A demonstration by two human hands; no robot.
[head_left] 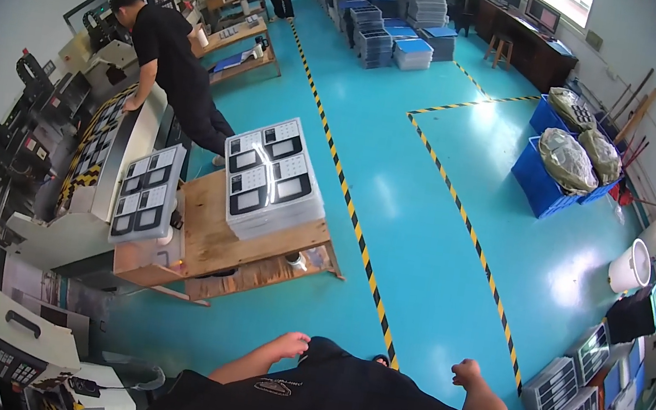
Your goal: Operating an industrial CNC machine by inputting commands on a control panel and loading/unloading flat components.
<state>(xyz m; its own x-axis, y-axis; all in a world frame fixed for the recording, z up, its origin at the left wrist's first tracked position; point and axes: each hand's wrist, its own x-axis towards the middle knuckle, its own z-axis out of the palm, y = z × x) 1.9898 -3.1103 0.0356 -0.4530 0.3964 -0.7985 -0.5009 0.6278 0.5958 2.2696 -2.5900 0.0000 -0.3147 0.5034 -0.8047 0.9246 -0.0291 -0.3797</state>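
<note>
The panel stack (275,180) atop the table (203,208) looks stiff, slick; I'd grip opposite edges. Left hand (293,345), right hand (467,372): too small, I can't tell closure.

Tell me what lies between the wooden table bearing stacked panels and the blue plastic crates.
Turquoise floor with two black-and-yellow striped lines lies between the wooden table and the blue plastic crates, as the head view shows.

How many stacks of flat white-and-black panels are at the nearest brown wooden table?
2: a taller stack toward the right of the table, and a smaller stack at its left end. Others could be hidden behind them.
</note>
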